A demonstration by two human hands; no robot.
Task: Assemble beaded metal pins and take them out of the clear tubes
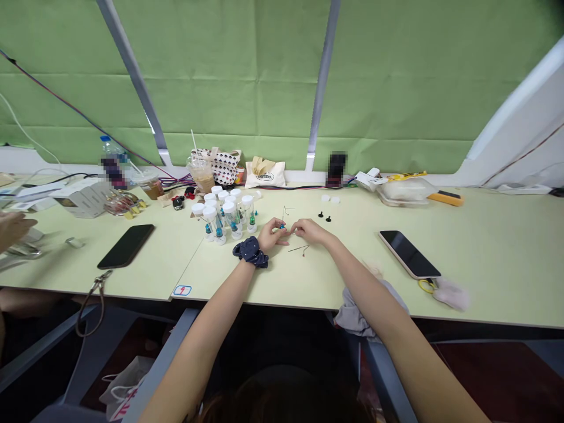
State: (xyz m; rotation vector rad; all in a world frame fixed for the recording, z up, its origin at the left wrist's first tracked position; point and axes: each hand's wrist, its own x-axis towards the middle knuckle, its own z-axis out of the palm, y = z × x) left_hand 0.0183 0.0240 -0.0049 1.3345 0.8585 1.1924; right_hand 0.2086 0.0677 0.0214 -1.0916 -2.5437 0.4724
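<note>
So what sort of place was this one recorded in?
Probably a shared workroom: the table bears a numbered label near its front edge, white-capped tubes stand clustered beyond the wearer's left hand, and another person's hand shows at the far left.

Vials (233, 218) block left; bare tabletop (359, 229) between right hand (311, 231) and right-side phone (409, 255).

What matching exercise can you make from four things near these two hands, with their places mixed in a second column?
Things:
1. hair tie
2. tubes
3. blue piece
4. black pieces

Places:
A. at the fingers of the left hand
B. lying beyond the right hand
C. around the left wrist
D. standing in a group, left of both hands

Pairs: 1-C; 2-D; 3-A; 4-B
</note>
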